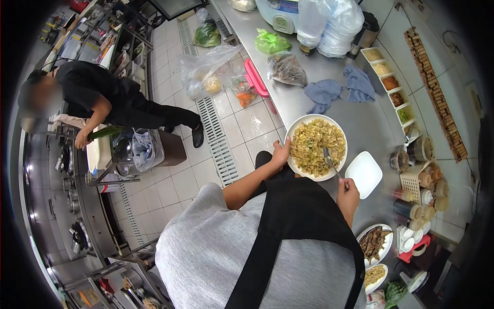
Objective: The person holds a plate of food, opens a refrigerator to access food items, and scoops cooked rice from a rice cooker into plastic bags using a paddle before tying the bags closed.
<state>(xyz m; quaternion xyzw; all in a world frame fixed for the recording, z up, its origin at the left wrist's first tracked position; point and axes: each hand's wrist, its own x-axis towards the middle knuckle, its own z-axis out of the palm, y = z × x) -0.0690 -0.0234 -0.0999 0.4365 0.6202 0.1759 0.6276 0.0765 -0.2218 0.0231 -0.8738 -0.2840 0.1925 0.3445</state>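
A round white plate (343,164) heaped with fried rice (315,142) rests at the near edge of the steel counter. My left hand (281,153) grips the plate's left rim, thumb at the edge, with the other fingers partly hidden. In my right hand (348,191) is a metal spoon (332,164), held by its handle. The spoon's bowl touches the rice right of the middle. Close by on the right lies a bare white square plate (364,175).
Blue cloths (324,95) and a bagged dark food (287,68) lie farther along the counter (329,62). Condiment trays (389,82) and bottles (406,208) line the wall. Dishes of cooked food (375,243) stand lower right. A co-worker (98,92) holds green leaves at the left bench.
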